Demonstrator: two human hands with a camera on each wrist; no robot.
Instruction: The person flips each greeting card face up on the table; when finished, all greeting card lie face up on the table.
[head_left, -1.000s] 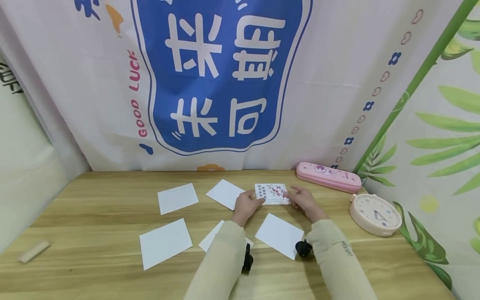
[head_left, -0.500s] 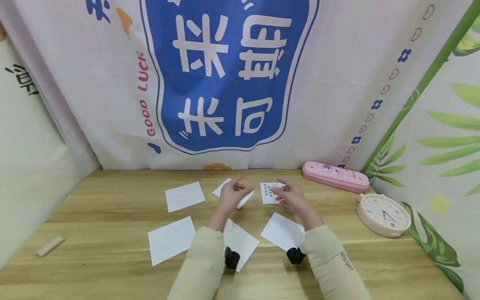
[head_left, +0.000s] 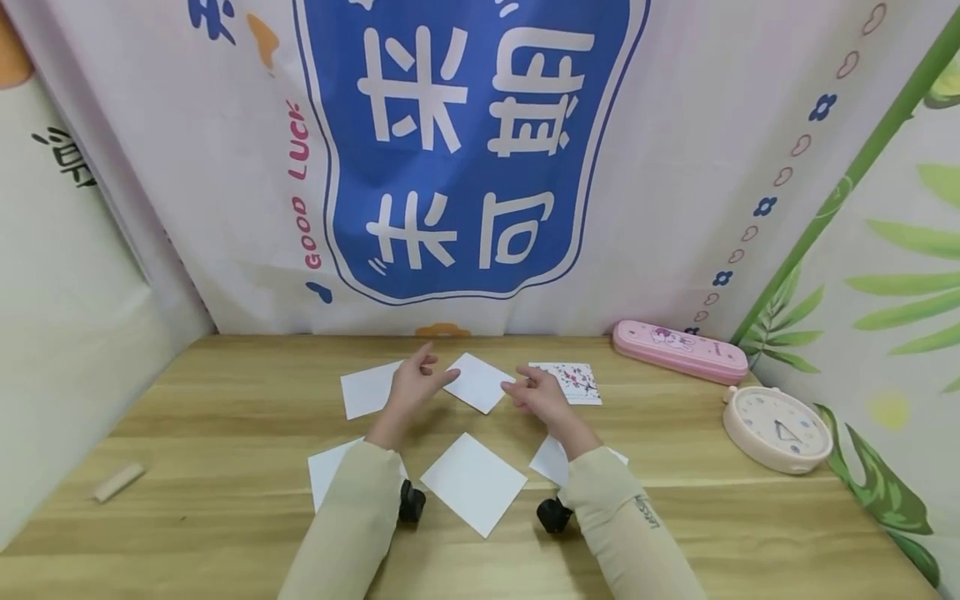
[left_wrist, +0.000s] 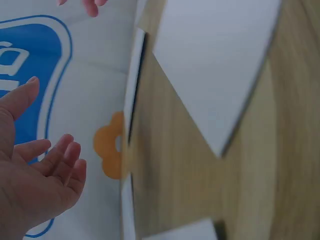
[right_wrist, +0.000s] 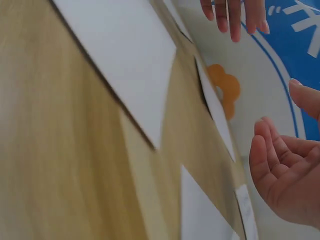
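Note:
My left hand (head_left: 412,387) hovers over the back left white card (head_left: 363,392), fingers relaxed and holding nothing. To its right, my right hand (head_left: 542,396) is held over the table with loosely bent fingers, also holding nothing. Between the two lies a blank white card (head_left: 480,385), flat in the back row. Partly behind my right hand is a card printed with red blossoms (head_left: 579,382). In the front row are a front left card (head_left: 330,468), partly under my left sleeve, a front middle card (head_left: 474,483), and a front right card (head_left: 551,460) mostly covered by my right forearm.
A pink pencil case (head_left: 678,352) lies at the back right, with a round pale clock (head_left: 776,429) in front of it. A small wooden stick (head_left: 118,483) rests at the far left of the wooden table (head_left: 225,533). A printed cloth (head_left: 637,208) hangs behind.
Both hands have left the blossom card, where their fingers were at its edges, and moved left. The back middle card, earlier partly behind my left hand, now shows whole. The head view has shifted slightly.

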